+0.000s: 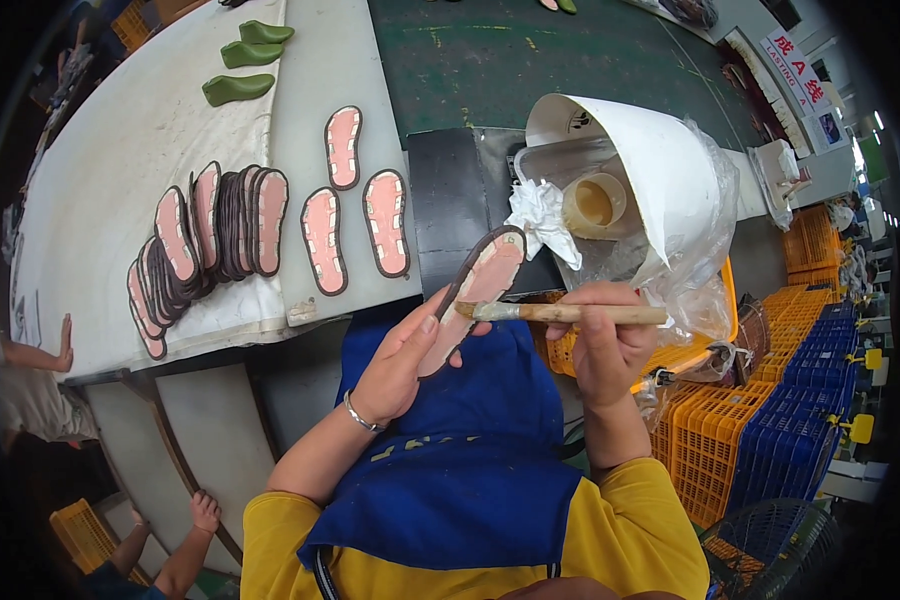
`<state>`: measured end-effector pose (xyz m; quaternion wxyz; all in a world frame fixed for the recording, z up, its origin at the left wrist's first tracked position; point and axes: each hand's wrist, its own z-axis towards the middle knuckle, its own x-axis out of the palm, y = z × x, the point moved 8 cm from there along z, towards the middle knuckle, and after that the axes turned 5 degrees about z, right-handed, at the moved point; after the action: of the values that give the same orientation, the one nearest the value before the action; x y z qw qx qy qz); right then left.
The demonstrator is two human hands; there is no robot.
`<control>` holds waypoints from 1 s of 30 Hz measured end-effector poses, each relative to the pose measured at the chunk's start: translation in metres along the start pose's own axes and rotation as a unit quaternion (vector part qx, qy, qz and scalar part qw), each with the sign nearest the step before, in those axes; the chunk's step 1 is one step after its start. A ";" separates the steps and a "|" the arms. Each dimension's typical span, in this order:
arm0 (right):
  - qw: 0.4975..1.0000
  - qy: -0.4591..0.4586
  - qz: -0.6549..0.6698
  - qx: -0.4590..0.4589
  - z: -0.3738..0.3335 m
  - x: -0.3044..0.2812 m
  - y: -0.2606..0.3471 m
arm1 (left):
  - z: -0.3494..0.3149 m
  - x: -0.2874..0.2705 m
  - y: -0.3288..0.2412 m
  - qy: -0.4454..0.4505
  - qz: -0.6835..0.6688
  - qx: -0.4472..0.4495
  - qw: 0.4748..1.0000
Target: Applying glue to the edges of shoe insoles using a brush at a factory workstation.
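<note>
My left hand (395,372) is wrapped around a pink shoe insole (494,267) with a dark rim and pale tabs along its edge, held tilted in front of my blue apron. In my right hand (603,345) is a wooden-handled brush (560,313), its bristles resting on the insole's pink face. Beyond the insole, a cup (595,204) of tan liquid sits inside a white curved sheet (660,165) that stands like a hood. A crumpled white tissue (543,218) lies beside the cup.
Three pink insoles (343,148) lie apart on the table (355,60); a leaning row of several insoles (232,222) stands left. Green shoe lasts (240,88) sit farther back. Yellow crates (705,430) and blue crates (785,440) are stacked right. Another person's hand (205,511) touches a board at lower left.
</note>
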<state>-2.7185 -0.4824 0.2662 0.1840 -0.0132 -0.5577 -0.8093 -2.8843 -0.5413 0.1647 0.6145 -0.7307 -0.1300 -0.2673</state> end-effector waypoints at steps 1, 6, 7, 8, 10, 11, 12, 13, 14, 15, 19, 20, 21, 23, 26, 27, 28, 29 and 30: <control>1.000 0.000 -0.007 -0.001 0.001 0.001 0.001 | 0.000 0.000 0.000 -0.002 0.000 -0.001 1.000; 0.987 0.024 -0.153 -0.046 0.005 -0.001 0.003 | -0.001 0.001 -0.002 0.000 0.044 -0.006 0.999; 0.982 0.023 -0.177 -0.066 0.006 -0.001 0.005 | -0.001 0.001 -0.002 0.000 0.077 -0.002 0.997; 0.990 -0.001 -0.137 -0.035 0.008 -0.001 0.003 | -0.002 0.001 -0.003 0.000 0.100 -0.004 0.995; 0.989 -0.009 -0.146 -0.028 0.012 0.000 0.003 | -0.002 0.001 -0.004 -0.003 0.098 -0.006 0.995; 0.987 -0.017 -0.155 -0.023 0.013 -0.002 0.002 | -0.002 0.001 -0.004 -0.006 0.097 -0.006 0.995; 0.987 -0.021 -0.154 -0.031 0.012 -0.004 0.000 | -0.002 0.001 -0.003 -0.005 0.096 -0.007 0.995; 0.987 -0.021 -0.154 -0.030 0.011 -0.006 -0.002 | -0.001 -0.001 0.000 -0.017 0.078 -0.014 0.997; 0.973 0.001 -0.215 -0.089 0.010 -0.002 0.005 | -0.001 -0.003 0.002 -0.029 0.060 -0.022 0.998; 0.950 0.023 -0.273 -0.146 0.008 0.003 0.012 | -0.001 -0.002 0.002 -0.029 0.060 -0.022 0.998; 0.881 0.128 -0.367 -0.268 0.000 0.032 0.034 | 0.000 -0.005 0.004 -0.042 0.007 -0.036 0.998; 0.870 0.151 -0.378 -0.279 -0.002 0.037 0.033 | 0.000 -0.004 0.004 -0.040 -0.003 -0.042 0.998; 0.857 0.175 -0.389 -0.289 -0.005 0.042 0.033 | 0.000 -0.005 0.005 -0.040 -0.003 -0.042 0.998; 0.836 0.232 -0.392 -0.305 -0.011 0.054 0.030 | 0.000 -0.006 0.008 -0.036 -0.021 -0.047 0.998; 0.820 0.278 -0.390 -0.314 -0.020 0.067 0.026 | 0.000 -0.010 0.012 -0.051 -0.020 -0.049 0.997; 0.817 0.294 -0.380 -0.318 -0.023 0.070 0.025 | 0.000 -0.010 0.014 -0.051 -0.020 -0.049 0.997; 0.815 0.310 -0.370 -0.322 -0.026 0.072 0.025 | 0.000 -0.011 0.015 -0.057 -0.033 -0.052 0.997; 0.820 0.317 -0.365 -0.308 -0.028 0.069 0.021 | 0.000 -0.012 0.017 -0.062 -0.045 -0.055 0.996; 0.820 0.317 -0.364 -0.307 -0.028 0.068 0.022 | 0.000 -0.013 0.017 -0.063 -0.045 -0.056 0.995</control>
<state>-2.7696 -0.5337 0.2904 0.0290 0.3918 -0.1553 -0.9064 -2.8860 -0.5428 0.1441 0.5510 -0.7725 -0.1860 -0.2552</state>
